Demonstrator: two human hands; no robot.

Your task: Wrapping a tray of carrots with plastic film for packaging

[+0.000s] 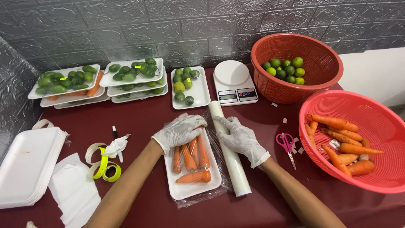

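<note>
A white foam tray of orange carrots [192, 162] lies on the dark red table [143, 116] right in front of the person, sitting on a pulled-out sheet of clear cling film [219, 188] whose crinkled edge shows along the tray's near side. The left hand [179, 131], in a thin translucent glove, lies spread across the carrot tops and far rim, pressing them down rather than clutching. The right hand [241, 139], gloved too, curls around the long white roll of film [230, 154] just beside the tray. To wrap it neatly, I'd say the film wants pulling taut and even before it is folded over, with the left hand pinning the tray so the light foam doesn't skid. The carrots look firm and tapered, four lengthwise and one across the front. Further out sit pink-handled scissors [287, 143], a red plastic mesh basket of loose carrots [375, 126], a white digital scale [234, 82] and a stack of empty foam trays [25, 166].
</note>
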